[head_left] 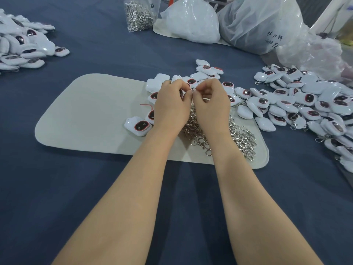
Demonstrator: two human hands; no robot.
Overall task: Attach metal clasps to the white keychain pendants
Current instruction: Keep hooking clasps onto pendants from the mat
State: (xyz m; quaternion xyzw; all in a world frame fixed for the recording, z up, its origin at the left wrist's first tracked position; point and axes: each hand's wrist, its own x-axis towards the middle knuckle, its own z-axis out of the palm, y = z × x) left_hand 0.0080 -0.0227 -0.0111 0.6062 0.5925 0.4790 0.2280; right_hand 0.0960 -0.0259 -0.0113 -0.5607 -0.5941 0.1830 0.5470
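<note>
Glossy white plastic pendants [309, 104], shiny silver metal clasps [240, 138], matt beige felt mat [86, 119], dark blue cloth tabletop [95, 188]

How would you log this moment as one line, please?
left hand: pinching metal ring | right hand: pinching metal ring | clasp pile: on mat

The dark blue cloth-covered surface [57, 188] carries a beige rounded felt mat [86, 115], a heap of white dark-faced plastic pendants [24, 46] far left, a second heap [305, 104] right, a clear bag of metal clasps [138, 16] and white plastic bags [191, 22].
</note>
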